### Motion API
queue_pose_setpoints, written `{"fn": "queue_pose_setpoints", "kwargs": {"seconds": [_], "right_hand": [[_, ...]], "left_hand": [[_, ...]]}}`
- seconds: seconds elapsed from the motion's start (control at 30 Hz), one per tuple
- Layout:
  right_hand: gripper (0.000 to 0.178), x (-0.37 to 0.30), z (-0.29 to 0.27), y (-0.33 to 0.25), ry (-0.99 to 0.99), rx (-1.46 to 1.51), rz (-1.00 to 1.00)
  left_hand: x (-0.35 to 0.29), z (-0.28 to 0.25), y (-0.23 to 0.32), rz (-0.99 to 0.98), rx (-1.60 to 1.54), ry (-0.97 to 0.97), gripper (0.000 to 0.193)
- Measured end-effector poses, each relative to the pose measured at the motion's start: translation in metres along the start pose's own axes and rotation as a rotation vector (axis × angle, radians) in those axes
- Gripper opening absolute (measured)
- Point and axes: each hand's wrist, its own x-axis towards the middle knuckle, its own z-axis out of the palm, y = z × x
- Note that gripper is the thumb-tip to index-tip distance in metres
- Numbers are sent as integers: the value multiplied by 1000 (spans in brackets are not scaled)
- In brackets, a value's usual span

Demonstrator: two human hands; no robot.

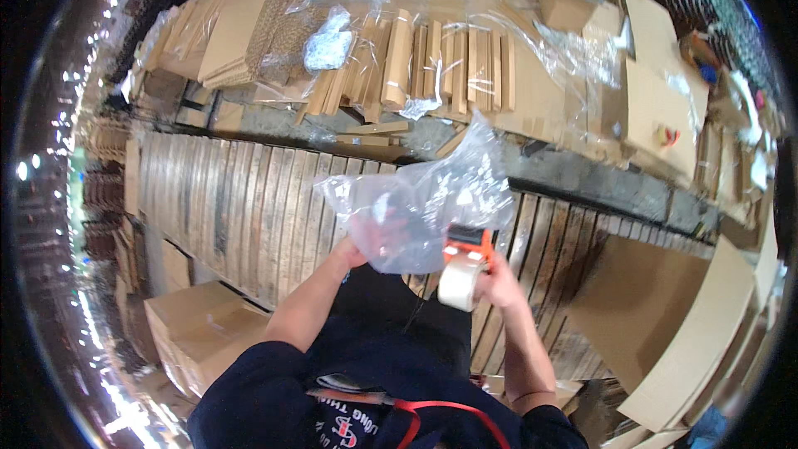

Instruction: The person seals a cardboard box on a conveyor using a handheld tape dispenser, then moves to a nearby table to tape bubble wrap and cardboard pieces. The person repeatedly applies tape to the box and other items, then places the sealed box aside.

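A clear plastic bag (416, 208) hangs spread out in front of my body, wrinkled and shiny. Through its film my left hand (376, 231) shows hazily, the fingers looking spread; whether the hand is inside the bag or behind it, I cannot tell. On the right, my right hand (497, 281) is closed around an orange hand-held tape dispenser (474, 241), which carries a wide roll of pale tape (458, 284). The dispenser's dark roller end touches or overlaps the lower right edge of the bag.
A slatted wooden platform (249, 199) runs across below me. Beyond it, cardboard strips (449, 66) lie in a row on flattened cardboard, beside crumpled film (328, 41). A cardboard box (208, 324) stands at the lower left; large cardboard sheets (640, 299) lean at the right.
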Motion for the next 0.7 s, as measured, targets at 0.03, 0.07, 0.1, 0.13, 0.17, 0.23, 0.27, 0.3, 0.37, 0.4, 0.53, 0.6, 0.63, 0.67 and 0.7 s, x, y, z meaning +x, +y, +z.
{"fn": "queue_pose_setpoints", "kwargs": {"seconds": [0.03,0.07,0.1,0.13,0.17,0.23,0.27,0.3,0.37,0.4,0.53,0.6,0.63,0.67,0.7], "right_hand": [[42,6,0,-22,81,-56,45],[42,16,-7,-28,135,-155,-94],[45,31,4,-58,154,-266,-111],[47,45,17,-81,208,-319,-77],[48,60,32,-105,271,-375,-49],[47,104,75,-149,261,-320,-96],[47,128,89,-157,258,-333,-81],[47,153,103,-166,246,-334,-55],[47,213,151,-185,297,-420,-54],[46,243,155,-172,351,-446,-266],[33,350,197,-197,482,-813,-286],[31,381,235,-217,524,-876,-411],[33,391,239,-217,495,-740,-351],[34,395,233,-208,506,-619,-272],[35,396,225,-196,508,-492,-194]], "left_hand": [[13,7,14,46,15,-95,75],[31,18,33,76,-100,-279,75],[40,19,51,122,-215,-432,75],[46,17,72,124,-252,-464,75],[57,17,93,119,-287,-508,74],[72,-5,147,40,-182,-324,71],[84,-14,165,70,-66,-204,64],[83,-26,188,81,-72,-189,61],[87,-50,244,124,-81,-157,56],[90,-61,273,197,-130,-223,51],[94,-111,392,317,-197,51,49],[86,-156,459,487,-178,218,46],[82,-182,494,612,-175,265,45],[90,-189,524,653,-71,415,46],[97,-195,553,696,39,571,47]]}}
